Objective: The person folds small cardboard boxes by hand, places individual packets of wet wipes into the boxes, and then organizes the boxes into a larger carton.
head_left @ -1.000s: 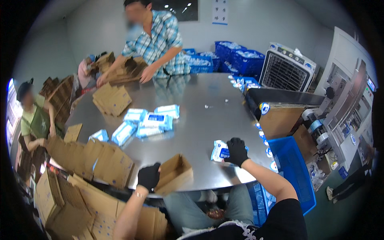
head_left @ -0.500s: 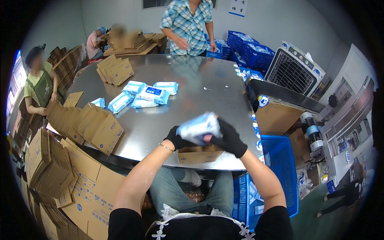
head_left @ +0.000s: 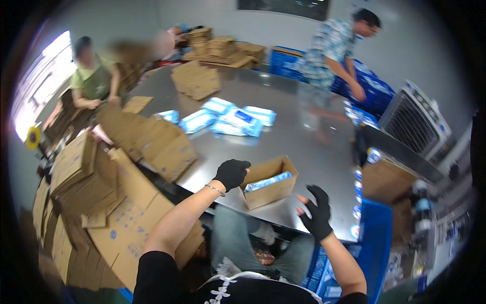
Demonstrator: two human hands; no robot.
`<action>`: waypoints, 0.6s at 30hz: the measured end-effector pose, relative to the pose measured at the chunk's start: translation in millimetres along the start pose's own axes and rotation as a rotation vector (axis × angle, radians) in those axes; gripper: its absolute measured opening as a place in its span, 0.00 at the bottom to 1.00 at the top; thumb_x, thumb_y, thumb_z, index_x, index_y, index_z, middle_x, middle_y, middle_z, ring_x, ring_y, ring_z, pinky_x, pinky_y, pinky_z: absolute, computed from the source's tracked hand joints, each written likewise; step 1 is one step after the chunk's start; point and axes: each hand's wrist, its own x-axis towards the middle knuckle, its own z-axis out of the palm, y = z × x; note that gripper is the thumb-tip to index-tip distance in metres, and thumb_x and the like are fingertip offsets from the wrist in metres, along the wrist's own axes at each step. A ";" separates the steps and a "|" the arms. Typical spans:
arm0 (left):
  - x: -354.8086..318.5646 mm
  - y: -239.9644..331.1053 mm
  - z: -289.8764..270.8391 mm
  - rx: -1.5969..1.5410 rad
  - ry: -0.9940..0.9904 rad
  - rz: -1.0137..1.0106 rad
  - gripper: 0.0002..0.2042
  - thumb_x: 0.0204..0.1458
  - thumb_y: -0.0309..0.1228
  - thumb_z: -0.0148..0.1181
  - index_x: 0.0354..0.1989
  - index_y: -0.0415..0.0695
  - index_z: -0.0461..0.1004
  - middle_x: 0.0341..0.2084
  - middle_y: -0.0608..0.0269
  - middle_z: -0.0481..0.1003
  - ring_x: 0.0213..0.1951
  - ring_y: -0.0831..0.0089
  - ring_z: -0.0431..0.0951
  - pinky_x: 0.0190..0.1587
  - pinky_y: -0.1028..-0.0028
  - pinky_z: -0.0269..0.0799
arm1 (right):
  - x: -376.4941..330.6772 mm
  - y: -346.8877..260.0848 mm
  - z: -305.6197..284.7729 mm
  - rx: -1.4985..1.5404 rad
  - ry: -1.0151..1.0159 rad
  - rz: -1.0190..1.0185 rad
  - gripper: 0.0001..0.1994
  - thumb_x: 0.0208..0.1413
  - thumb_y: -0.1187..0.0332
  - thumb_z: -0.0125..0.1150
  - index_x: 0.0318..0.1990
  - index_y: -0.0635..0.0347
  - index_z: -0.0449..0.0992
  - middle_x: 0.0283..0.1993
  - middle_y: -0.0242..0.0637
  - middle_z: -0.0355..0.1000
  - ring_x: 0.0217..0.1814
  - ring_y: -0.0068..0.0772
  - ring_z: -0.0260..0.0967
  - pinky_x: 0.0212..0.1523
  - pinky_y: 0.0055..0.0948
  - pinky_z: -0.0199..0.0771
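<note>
A small open cardboard box (head_left: 271, 191) stands upright on the metal table near its front edge. Inside lies a blue-and-white pack of wipes (head_left: 268, 181), its long edge facing up. My left hand (head_left: 232, 175), in a black fingerless glove, is closed at the box's left rim, and its fingertips appear to grip the wall there. Right of the box, my right hand (head_left: 316, 213) hangs in the air with fingers spread and nothing in them. Farther back on the table, several packs of wipes (head_left: 243, 120) lie in a loose heap.
Empty-looking folded boxes (head_left: 167, 149) stand in a row at the table's left, with flattened cardboard (head_left: 136, 223) below. A blue crate (head_left: 377, 243) sits by my right side. Across the table, a person in a checked shirt (head_left: 326, 50) leans toward blue crates. Another person (head_left: 96, 81) stands far left.
The pack of wipes held over the box is now inside it. My right hand has let go and moved off right. My view has turned; the checked-shirt person now bends toward the crates.
</note>
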 end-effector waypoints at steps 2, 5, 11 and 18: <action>-24.4 -50.4 -20.5 0.137 0.139 -0.106 0.12 0.52 0.36 0.55 0.41 0.46 0.79 0.30 0.50 0.79 0.35 0.52 0.79 0.40 0.57 0.73 | -20.6 3.0 7.8 0.058 -0.026 0.063 0.17 0.48 0.66 0.65 0.47 0.52 0.77 0.55 0.43 0.70 0.58 0.49 0.65 0.55 0.43 0.67; -65.1 -137.2 -41.9 0.311 0.330 -0.317 0.10 0.50 0.35 0.56 0.39 0.48 0.79 0.29 0.52 0.79 0.34 0.52 0.79 0.38 0.55 0.74 | -32.2 -8.2 33.6 0.193 -0.077 0.246 0.16 0.48 0.68 0.65 0.46 0.54 0.77 0.54 0.42 0.71 0.56 0.47 0.68 0.51 0.39 0.71; -107.4 -190.3 -95.5 0.476 0.572 -0.528 0.08 0.45 0.33 0.59 0.34 0.47 0.76 0.30 0.52 0.78 0.33 0.56 0.79 0.36 0.59 0.72 | -5.6 -42.7 73.5 0.427 -0.117 0.160 0.15 0.50 0.68 0.62 0.47 0.56 0.77 0.51 0.46 0.73 0.53 0.49 0.70 0.52 0.39 0.71; -126.0 -160.2 -156.2 0.545 0.670 -0.180 0.05 0.42 0.30 0.61 0.26 0.45 0.73 0.27 0.58 0.71 0.35 0.57 0.74 0.38 0.60 0.71 | -43.6 -25.0 65.9 0.432 0.049 0.167 0.10 0.56 0.66 0.58 0.40 0.62 0.76 0.42 0.41 0.74 0.44 0.36 0.70 0.45 0.32 0.70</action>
